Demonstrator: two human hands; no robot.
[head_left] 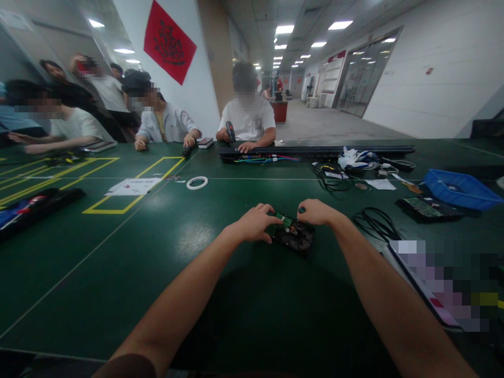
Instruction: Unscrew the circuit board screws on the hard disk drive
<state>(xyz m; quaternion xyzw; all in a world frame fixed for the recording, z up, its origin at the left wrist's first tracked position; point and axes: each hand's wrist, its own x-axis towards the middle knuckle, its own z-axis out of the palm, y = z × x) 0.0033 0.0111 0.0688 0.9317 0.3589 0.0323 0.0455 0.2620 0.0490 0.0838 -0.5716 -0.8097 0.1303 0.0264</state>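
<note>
A black device with a green circuit board, like a hard drive [298, 237], lies on the green table [220, 283] in front of me. My left hand [258, 223] rests on its left end, thumb and fingers spread around the edges, holding it. My right hand [317, 212] is closed in a fist just above the device's upper right corner. A small dark rounded end, like a tool handle [301, 210], shows in its grip; the rest of that object is hidden.
On the right are a blue tray [460, 190], another circuit-board device [429, 208], black cables [376, 223] and a tablet-like screen [437, 283]. A white tape ring [197, 182] and papers [134, 186] lie to the left. Across the table, a person holds a power drill [230, 132] by long black rails [315, 152].
</note>
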